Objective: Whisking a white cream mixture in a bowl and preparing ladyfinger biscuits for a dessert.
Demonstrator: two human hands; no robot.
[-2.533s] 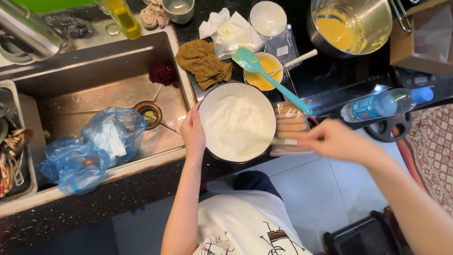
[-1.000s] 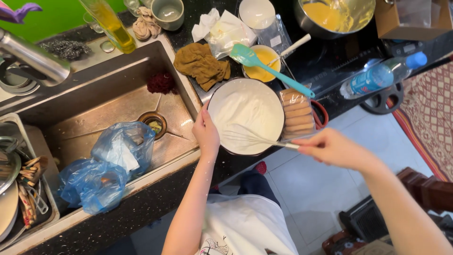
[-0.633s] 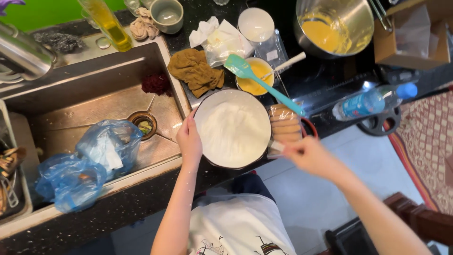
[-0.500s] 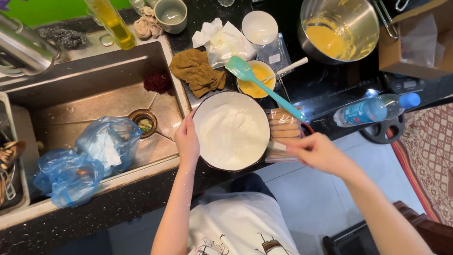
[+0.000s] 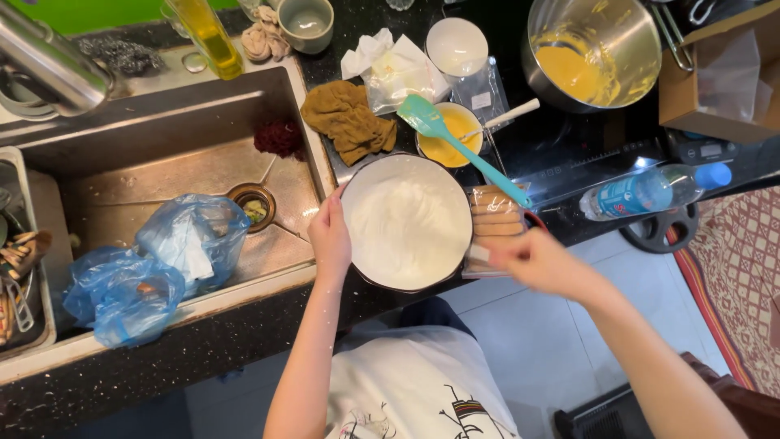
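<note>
A round bowl (image 5: pixel 457 189) full of white cream (image 5: pixel 406 223) stands at the counter's front edge. My left hand (image 5: pixel 329 240) grips its left rim. My right hand (image 5: pixel 540 264) is blurred just right of the bowl, over the near end of a clear pack of sponge fingers (image 5: pixel 496 213). Whether it holds anything is hidden by the blur. A teal spatula (image 5: pixel 455 142) rests across a small bowl of yellow liquid (image 5: pixel 445 152) behind the cream bowl.
A steel sink (image 5: pixel 162 162) on the left holds blue plastic bags (image 5: pixel 154 268). A brown cloth (image 5: pixel 349 122), a steel pot of yellow batter (image 5: pixel 593 49), a water bottle (image 5: pixel 642 191), a cardboard box (image 5: pixel 715 73) and an oil bottle (image 5: pixel 207 32) crowd the counter.
One second ago my right hand held a whisk in the cream. It has since pulled out to the right, beside the sponge fingers. My left hand stays on the rim.
</note>
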